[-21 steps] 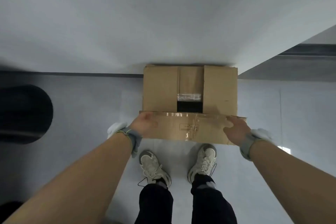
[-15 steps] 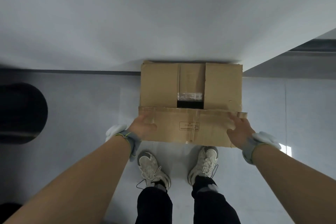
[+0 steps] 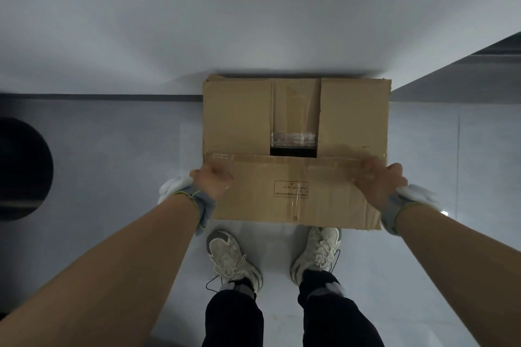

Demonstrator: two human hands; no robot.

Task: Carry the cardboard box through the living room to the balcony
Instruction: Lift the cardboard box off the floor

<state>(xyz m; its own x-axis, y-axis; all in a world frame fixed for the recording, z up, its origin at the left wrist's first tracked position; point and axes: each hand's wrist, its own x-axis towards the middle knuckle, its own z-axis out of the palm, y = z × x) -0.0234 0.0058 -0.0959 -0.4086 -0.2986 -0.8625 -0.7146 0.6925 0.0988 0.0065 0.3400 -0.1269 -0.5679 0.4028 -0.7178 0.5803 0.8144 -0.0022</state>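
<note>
A brown cardboard box sits close against the white wall, above my two feet. Its top flaps are folded shut, with a dark gap and clear tape in the middle. My left hand grips the left end of the near flap. My right hand grips the right end of the same flap, fingers curled over its taped edge. Both hands are slightly blurred. The underside of the box and whether it rests on the floor are hidden.
A white wall stands right behind the box, with a dark baseboard at its foot. A large dark round object sits at the left edge. The wall ends at a corner on the right. Pale floor tiles surround my shoes.
The box looms larger and nearer in view. Both hands have shifted up from the flap's lower corners to its upper taped edge and closed on it.
</note>
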